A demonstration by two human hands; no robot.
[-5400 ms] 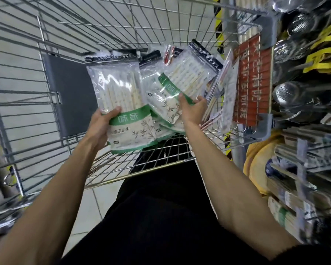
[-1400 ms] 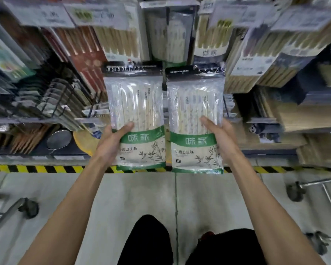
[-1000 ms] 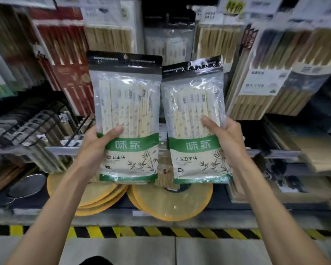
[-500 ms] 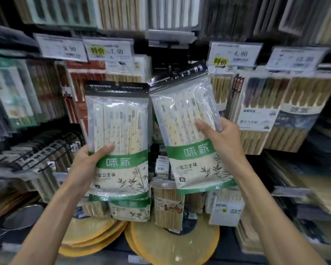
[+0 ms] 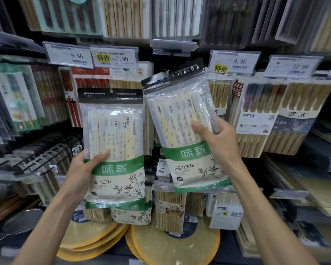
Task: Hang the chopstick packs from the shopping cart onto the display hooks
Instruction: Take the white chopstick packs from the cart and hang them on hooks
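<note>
tilted right pack [image 5: 182, 119] up beside the 4.90 tag [image 5: 235, 62], clasped in right hand [image 5: 220, 142]. holding left pack [image 5: 113, 142] in left hand [image 5: 82, 169], below-left of it; hooking next.

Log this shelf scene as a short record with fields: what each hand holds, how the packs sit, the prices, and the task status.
left hand: grips left chopstick pack, upright
right hand: grips right chopstick pack, top tilted left
price tags: 9.90, 7.90, 4.90, 12.90
lower shelf: round yellow mats
status: both packs in hand in front of the display, neither hung yet
</note>
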